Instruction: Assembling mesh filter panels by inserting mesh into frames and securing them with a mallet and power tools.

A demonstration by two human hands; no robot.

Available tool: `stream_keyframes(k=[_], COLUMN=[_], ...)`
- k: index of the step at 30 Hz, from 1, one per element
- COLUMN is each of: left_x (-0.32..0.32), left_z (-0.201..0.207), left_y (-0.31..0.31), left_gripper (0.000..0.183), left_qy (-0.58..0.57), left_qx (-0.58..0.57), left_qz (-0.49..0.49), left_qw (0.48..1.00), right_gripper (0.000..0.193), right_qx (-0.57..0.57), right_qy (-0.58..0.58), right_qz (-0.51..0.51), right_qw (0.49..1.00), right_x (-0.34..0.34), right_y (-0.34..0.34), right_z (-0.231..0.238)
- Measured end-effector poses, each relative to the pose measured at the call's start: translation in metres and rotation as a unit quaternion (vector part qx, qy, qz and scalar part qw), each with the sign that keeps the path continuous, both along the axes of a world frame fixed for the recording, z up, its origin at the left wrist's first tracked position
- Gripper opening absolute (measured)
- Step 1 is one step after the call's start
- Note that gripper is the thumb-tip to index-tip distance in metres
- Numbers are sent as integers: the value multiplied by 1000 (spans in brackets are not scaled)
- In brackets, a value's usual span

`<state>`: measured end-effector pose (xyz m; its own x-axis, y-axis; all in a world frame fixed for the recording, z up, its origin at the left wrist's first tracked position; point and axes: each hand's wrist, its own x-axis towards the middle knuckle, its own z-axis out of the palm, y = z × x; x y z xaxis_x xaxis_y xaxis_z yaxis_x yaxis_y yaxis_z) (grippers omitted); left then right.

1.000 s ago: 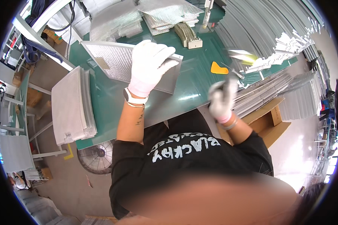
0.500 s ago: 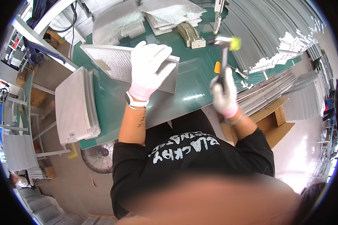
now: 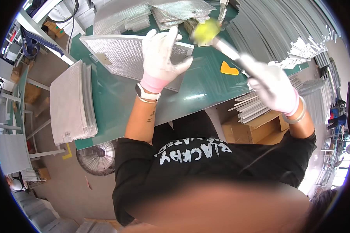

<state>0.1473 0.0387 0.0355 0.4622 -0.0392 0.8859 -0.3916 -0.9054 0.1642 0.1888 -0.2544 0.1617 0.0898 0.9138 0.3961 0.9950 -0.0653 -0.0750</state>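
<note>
A silver-framed mesh panel (image 3: 122, 54) stands tilted on the green tabletop (image 3: 140, 114). At its upper edge, my gloved left hand (image 3: 159, 60) grips the frame, thumb spread to the right and fingers bent over the top; part of the panel is hidden behind the hand. My gloved right hand (image 3: 274, 87) is closed round the handle of a hammer (image 3: 228, 49), raised to the right of the panel. The hammer's yellow-green head (image 3: 206, 32) is blurred by motion, apart from the panel's right corner. Between the hands lies a flat yellow piece (image 3: 229, 68).
Stacked mesh sheets (image 3: 122, 17) and a row of beige pieces (image 3: 191, 26) lie along the far side. Long grey strips (image 3: 268, 23) cover the far right. A pile of pale panels (image 3: 68, 103) stands at the left edge, above a floor fan (image 3: 99, 157). Below right sits a cardboard box (image 3: 237, 132).
My right hand has moved right and nearer, while the hammer's head has swung left toward the panel's corner. My left hand and the panel's right end have shifted slightly right.
</note>
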Motion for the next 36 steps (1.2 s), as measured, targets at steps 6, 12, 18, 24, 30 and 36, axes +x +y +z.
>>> stream_keyframes(k=[6, 12, 18, 24, 30, 36], left_x=[-4, -7, -4, -14, -11, -19], left_z=[3, 1, 0, 4, 8, 7], left_y=[-4, -1, -6, -8, -19, -16], left_gripper=[83, 77, 73, 73, 77, 77], left_qy=[-29, -21, -31, -32, -11, -7], left_qx=[-26, -23, -27, -22, -33, 7], left_qz=[-28, -24, -21, -13, 44, 61], left_qw=[999, 999, 999, 999, 998, 998], right_gripper=[58, 65, 58, 61, 55, 50], right_qx=[-9, 42, -138, 80, 85, 69], right_qy=[23, 260, 138, 353, 171, 128], right_qz=[-40, 22, -130, -37, -18, -80], right_qw=[999, 964, 972, 931, 982, 986], right_x=[-1, -9, -9, -9, 5, 10], right_y=[-5, -7, -9, -22, -18, -3], right_z=[-18, -7, -29, -5, -40, -35])
